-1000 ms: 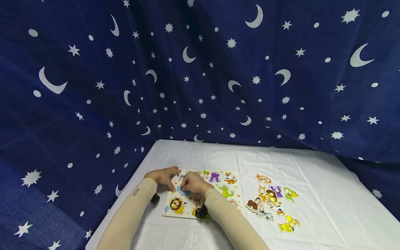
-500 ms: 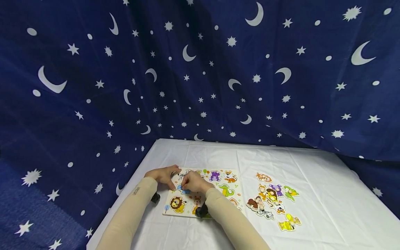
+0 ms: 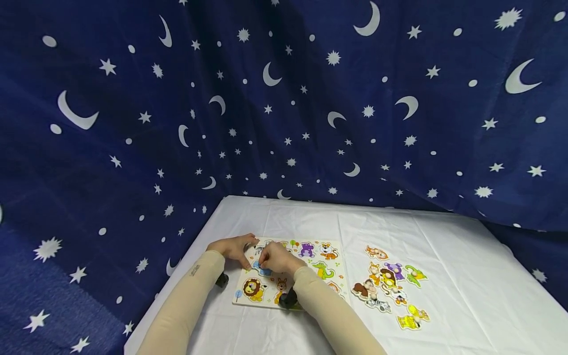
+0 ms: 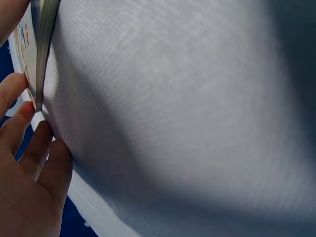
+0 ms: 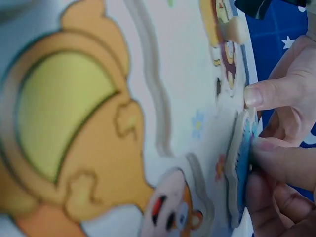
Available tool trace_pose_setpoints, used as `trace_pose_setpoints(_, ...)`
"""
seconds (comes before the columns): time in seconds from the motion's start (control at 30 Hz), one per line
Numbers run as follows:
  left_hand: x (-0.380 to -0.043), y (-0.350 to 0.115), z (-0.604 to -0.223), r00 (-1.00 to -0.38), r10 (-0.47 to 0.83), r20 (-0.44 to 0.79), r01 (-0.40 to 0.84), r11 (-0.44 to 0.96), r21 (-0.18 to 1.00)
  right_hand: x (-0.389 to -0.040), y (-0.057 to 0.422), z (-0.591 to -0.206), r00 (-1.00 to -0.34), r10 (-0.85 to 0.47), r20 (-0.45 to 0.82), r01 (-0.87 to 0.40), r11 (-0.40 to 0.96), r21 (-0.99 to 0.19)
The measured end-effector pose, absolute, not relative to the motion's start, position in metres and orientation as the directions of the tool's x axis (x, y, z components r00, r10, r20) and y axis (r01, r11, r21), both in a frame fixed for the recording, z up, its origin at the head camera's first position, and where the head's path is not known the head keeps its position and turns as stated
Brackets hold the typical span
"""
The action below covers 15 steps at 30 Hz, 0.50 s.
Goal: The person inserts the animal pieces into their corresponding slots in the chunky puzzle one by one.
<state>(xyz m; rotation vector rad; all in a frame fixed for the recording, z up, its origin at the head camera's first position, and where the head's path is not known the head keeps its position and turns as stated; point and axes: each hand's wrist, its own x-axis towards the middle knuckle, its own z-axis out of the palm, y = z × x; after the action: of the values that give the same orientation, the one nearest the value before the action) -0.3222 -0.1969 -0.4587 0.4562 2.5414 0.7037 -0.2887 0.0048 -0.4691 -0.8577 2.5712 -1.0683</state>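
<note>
My right hand (image 3: 277, 258) pinches a blue puzzle piece (image 3: 263, 269) over the left part of the animal puzzle board (image 3: 301, 283). In the right wrist view, the piece's blue face and pale wooden edge (image 5: 233, 170) show close over the board, thumb and fingertip at its middle. My left hand (image 3: 232, 248) rests at the board's left edge with fingers spread, its thumb reaching onto the board beside the blue piece. The left wrist view shows its fingertips (image 4: 49, 129) along the board's edge. A lion piece (image 3: 253, 290) with a round knob (image 5: 234, 29) sits on the board near that thumb.
Right of the board, several loose animal pieces lie partly overlapping, among them a zebra (image 3: 378, 305), a crocodile (image 3: 415, 276) and a yellow giraffe (image 3: 409, 322). A white cloth (image 3: 461, 276) covers the table. Dark blue star-patterned fabric (image 3: 310, 98) hangs behind and at the left.
Both hands keep their places on the board, the right still pinching the blue piece. The head view has shifted slightly.
</note>
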Motion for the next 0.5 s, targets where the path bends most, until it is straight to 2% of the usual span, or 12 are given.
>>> trace_pose_setpoints(0.5, -0.3220, -0.1956, -0.4583, -0.844, 0.418, -0.337, 0.178, 0.810, 0.559, -0.2890, -0.0004, -0.4720, -0.802, -0.595, 0.042, -0.476, 0.596, -0.646)
